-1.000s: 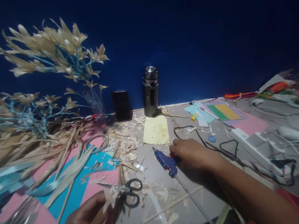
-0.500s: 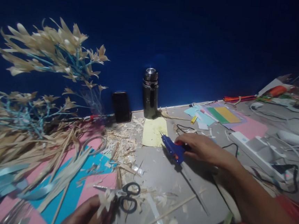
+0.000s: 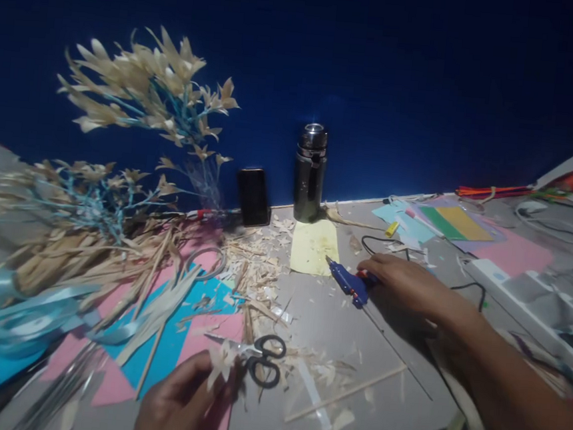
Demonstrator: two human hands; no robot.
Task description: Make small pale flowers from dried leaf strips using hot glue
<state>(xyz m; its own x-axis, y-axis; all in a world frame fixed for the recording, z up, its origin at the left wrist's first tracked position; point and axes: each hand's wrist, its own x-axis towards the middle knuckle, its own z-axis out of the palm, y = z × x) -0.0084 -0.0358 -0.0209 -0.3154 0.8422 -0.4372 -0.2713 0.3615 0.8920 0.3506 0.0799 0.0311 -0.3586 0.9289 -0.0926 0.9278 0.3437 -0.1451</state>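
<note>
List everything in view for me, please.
flowers: many, cream, back left
flask: one, dark, back
phone: one, black, beside flask
note: one, yellow, before flask
papers: several, mixed colours, both sides
ribbon: some, blue, left
strips: many, tan, left
scraps: many, tan, centre
scissors: one, black-handled, front
power strip: one, white, right
glue gun: one, blue, centre
blossom: one, cream, front
left hand: one, bare, holding blossom
right hand: one, bare, holding glue gun

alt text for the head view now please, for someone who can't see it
Left hand holds a pale flower near scissors; right hand holds a blue glue gun, its tip over yellow paper on a littered table. Behind are a flask and a phone before a dark blue wall, with bunches of pale flowers at the left.
</note>
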